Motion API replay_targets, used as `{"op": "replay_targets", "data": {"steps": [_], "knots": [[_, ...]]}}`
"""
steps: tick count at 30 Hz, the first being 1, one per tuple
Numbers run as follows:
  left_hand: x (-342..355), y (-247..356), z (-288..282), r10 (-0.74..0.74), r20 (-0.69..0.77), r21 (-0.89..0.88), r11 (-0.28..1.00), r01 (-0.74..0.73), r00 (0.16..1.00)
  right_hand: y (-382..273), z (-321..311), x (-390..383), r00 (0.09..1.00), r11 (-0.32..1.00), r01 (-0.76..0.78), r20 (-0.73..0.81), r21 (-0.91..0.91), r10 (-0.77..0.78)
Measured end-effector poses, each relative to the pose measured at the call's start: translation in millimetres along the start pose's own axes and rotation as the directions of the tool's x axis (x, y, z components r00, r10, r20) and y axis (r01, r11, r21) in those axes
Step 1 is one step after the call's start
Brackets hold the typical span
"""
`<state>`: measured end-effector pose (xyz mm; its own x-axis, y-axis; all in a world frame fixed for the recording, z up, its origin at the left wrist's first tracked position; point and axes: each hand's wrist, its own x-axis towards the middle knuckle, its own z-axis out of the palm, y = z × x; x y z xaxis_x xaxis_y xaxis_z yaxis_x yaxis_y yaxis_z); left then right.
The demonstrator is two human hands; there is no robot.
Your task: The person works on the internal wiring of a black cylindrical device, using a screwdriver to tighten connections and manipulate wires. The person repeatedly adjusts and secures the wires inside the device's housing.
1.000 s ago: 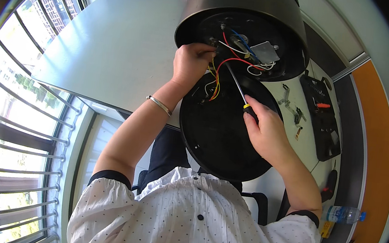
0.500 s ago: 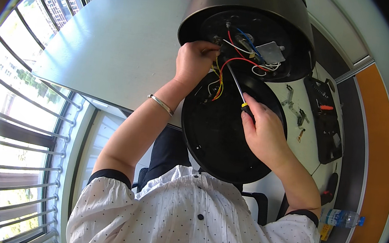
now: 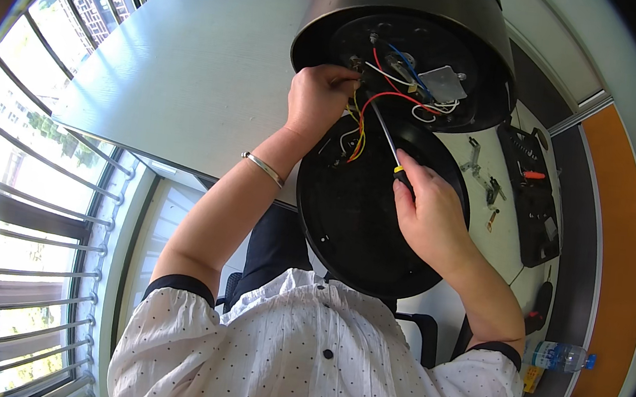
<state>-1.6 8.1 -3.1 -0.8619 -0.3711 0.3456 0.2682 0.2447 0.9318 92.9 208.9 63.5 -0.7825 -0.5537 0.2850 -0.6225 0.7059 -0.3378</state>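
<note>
A dark cylindrical appliance [image 3: 410, 9], like an electric cooker, lies on its side with its underside facing me. Red wire [image 3: 392, 95], blue and white wires and a silver metal plate [image 3: 442, 84] show inside. At the left of this opening, my left hand [image 3: 317, 103] pinches something small that its fingers hide. Yellow wires [image 3: 359, 147] run from beside those fingertips down to a round black base cover [image 3: 377, 229], which rests below the appliance by my lap. My right hand [image 3: 435, 216] grips a screwdriver [image 3: 385, 133] with a yellow-and-black handle. Its shaft points up-left into the wiring, tip hard to see.
Light tabletop [image 3: 192, 66] spreads to the left, beside a barred window [image 3: 32, 232]. On the right lie loose metal parts [image 3: 478, 170], a black tool case [image 3: 532, 211] and a dark red-and-black tool [image 3: 541, 306]. Near my right elbow is a plastic water bottle [image 3: 563, 357].
Almost nothing differs. My right hand and the screwdriver have shifted very slightly; my left hand keeps its pinch in the same place.
</note>
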Motion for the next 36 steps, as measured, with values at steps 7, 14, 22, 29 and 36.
{"op": "replay_targets", "data": {"steps": [7,14,22,29,36], "knots": [[0,0,0,-0.008,0.001,0.000,1.000,0.008,1.000,0,3,1,0.999,0.994,0.036,-0.022,-0.099,-0.039],[0,0,0,-0.019,0.004,0.002,1.000,0.019,1.000,-5,-1,1,0.999,0.986,0.042,-0.001,-0.160,-0.043],[0,1,0,0.014,-0.001,-0.004,1.000,-0.014,1.000,-5,2,0,1.000,0.983,0.013,0.018,-0.182,-0.010],[0,1,1,0.073,-0.013,-0.016,0.997,-0.074,0.997,-10,-3,-2,0.999,0.986,0.043,0.030,-0.164,-0.038],[0,0,2,0.068,-0.010,-0.016,0.998,-0.068,0.998,-8,0,1,0.999,0.984,0.046,0.007,-0.171,-0.046]]}}
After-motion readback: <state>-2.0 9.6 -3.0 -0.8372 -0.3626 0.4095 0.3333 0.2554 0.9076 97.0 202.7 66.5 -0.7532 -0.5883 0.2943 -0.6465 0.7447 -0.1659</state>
